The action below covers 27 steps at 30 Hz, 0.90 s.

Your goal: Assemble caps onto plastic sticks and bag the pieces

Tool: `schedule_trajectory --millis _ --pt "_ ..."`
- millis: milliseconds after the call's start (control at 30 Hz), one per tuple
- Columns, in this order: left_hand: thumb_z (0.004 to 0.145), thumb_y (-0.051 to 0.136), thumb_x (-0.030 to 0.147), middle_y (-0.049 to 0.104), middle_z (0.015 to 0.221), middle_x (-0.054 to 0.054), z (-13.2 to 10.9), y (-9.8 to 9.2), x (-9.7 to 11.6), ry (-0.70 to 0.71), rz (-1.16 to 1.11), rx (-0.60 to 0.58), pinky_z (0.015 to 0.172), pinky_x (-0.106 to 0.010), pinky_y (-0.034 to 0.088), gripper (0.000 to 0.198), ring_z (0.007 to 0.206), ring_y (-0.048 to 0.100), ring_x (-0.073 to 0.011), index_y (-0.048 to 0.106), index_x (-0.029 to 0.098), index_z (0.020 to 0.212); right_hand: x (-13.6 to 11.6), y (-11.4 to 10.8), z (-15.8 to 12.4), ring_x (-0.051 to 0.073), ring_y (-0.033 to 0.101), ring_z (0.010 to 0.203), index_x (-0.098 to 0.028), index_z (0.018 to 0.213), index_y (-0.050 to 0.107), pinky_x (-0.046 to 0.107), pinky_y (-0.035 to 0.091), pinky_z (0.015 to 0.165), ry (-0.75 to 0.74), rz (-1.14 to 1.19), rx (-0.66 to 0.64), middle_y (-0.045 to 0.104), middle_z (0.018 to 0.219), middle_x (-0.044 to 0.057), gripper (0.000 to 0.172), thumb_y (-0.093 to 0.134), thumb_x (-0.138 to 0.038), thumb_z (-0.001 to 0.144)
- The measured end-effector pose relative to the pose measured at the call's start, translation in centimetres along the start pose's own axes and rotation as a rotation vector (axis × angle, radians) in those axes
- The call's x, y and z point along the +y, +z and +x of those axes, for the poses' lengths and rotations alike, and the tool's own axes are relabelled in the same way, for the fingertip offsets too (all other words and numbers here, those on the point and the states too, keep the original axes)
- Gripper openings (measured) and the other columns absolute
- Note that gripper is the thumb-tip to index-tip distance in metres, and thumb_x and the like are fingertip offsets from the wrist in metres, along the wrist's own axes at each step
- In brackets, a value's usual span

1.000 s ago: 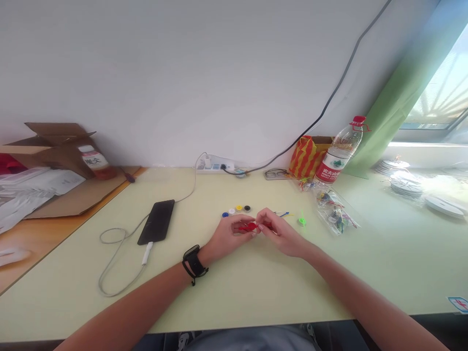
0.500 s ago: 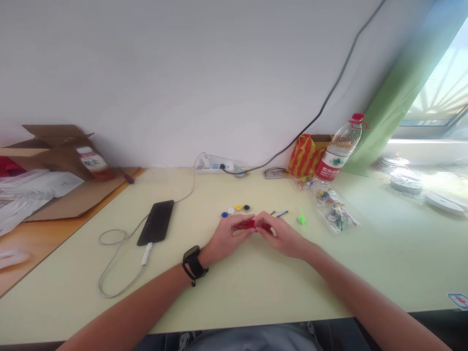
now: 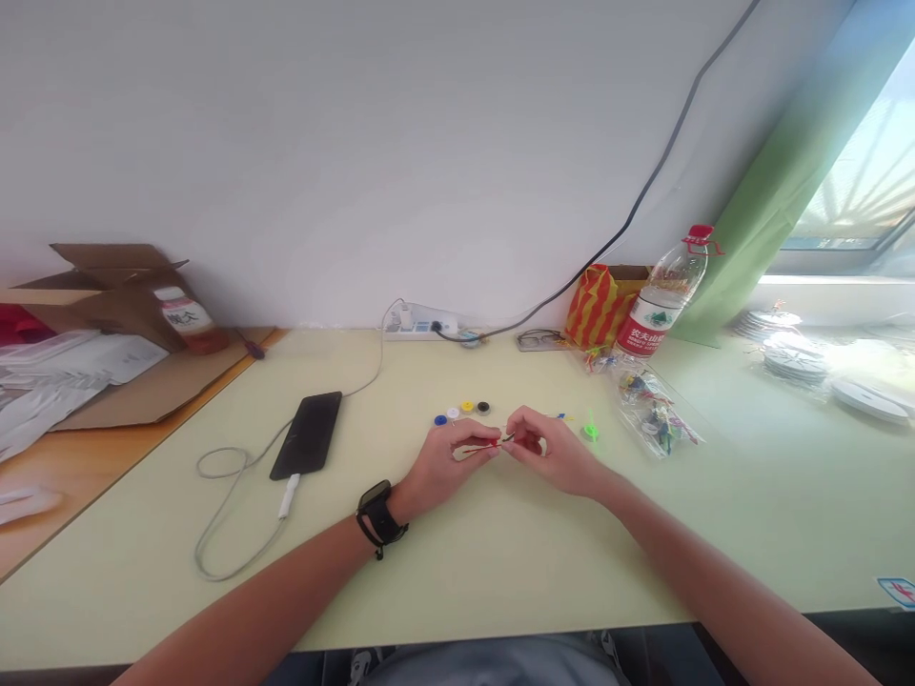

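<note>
Over the middle of the table, my left hand (image 3: 441,464) pinches a small red piece (image 3: 493,442) with thin red strips between thumb and fingertips. Close beside it, my right hand (image 3: 556,453) is closed in a pinch on a small dark piece (image 3: 508,438), its tip near the red one; fingers hide most of it. Behind my hands lie small round pieces: blue (image 3: 440,420), white (image 3: 453,413), yellow (image 3: 467,406) and black (image 3: 483,408). A bright green piece (image 3: 590,432) stands right of my right hand, and a blue pointed piece (image 3: 561,416) shows behind it.
A black phone (image 3: 307,434) with a white cable lies left. Behind are a power strip (image 3: 418,324), glasses (image 3: 539,339), a striped bag (image 3: 592,307) and a large bottle (image 3: 654,305). A plastic bag of small parts (image 3: 658,414) lies right; a cardboard box (image 3: 114,286) stands far left.
My right hand's fingertips have moved slightly away from the red piece, and a small dark piece now shows between them. The red strips in my left hand are more visible.
</note>
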<state>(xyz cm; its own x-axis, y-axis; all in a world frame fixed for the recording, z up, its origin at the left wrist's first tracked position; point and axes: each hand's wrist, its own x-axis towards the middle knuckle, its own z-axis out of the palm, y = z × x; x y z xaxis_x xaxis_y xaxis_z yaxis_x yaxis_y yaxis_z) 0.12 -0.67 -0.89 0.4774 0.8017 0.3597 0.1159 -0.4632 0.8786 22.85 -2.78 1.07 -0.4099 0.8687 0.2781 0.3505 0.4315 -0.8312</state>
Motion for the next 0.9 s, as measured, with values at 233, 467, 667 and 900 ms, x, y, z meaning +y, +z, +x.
schedule_trajectory --millis 233,467,667,900 --pt "0.09 0.075 0.034 0.078 0.108 -0.008 0.0 -0.2 0.2 0.032 0.094 0.025 0.093 -0.038 0.059 0.021 0.102 0.073 -0.0238 0.077 0.021 0.107 -0.1 -1.1 0.4 0.014 0.048 0.069 -0.023 0.095 0.055 0.029 0.04 0.063 0.084 0.189 -0.009 0.056 0.075 -0.002 0.026 0.066 -0.046 0.094" --pt "0.093 0.071 0.036 0.077 0.104 -0.01 0.1 -0.1 0.3 0.011 0.043 -0.023 0.089 -0.037 0.061 0.02 0.097 0.072 -0.0223 0.074 0.018 0.102 0.1 -0.8 0.5 0.015 0.049 0.071 -0.022 0.095 0.057 0.029 0.04 0.065 0.109 0.237 -0.022 0.057 0.079 -0.001 0.031 0.068 -0.051 0.092" --pt "0.093 0.07 0.037 0.074 0.1 -0.009 0.0 0.0 0.3 -0.018 -0.035 -0.06 0.09 -0.037 0.061 0.021 0.091 0.071 -0.0191 0.071 0.017 0.099 -0.3 -1.0 0.4 0.015 0.047 0.071 -0.023 0.097 0.058 0.029 0.04 0.064 0.114 0.238 -0.026 0.054 0.079 -0.001 0.031 0.067 -0.052 0.092" --pt "0.094 0.069 0.037 0.072 0.114 -0.012 0.0 0.0 1.3 -0.047 -0.17 -0.137 0.091 -0.039 0.06 0.023 0.094 0.071 -0.0206 0.073 0.017 0.105 0.5 -0.6 0.6 0.014 0.054 0.071 -0.023 0.102 0.058 0.029 0.044 0.063 0.127 0.302 -0.019 0.059 0.084 0.001 0.031 0.065 -0.052 0.094"
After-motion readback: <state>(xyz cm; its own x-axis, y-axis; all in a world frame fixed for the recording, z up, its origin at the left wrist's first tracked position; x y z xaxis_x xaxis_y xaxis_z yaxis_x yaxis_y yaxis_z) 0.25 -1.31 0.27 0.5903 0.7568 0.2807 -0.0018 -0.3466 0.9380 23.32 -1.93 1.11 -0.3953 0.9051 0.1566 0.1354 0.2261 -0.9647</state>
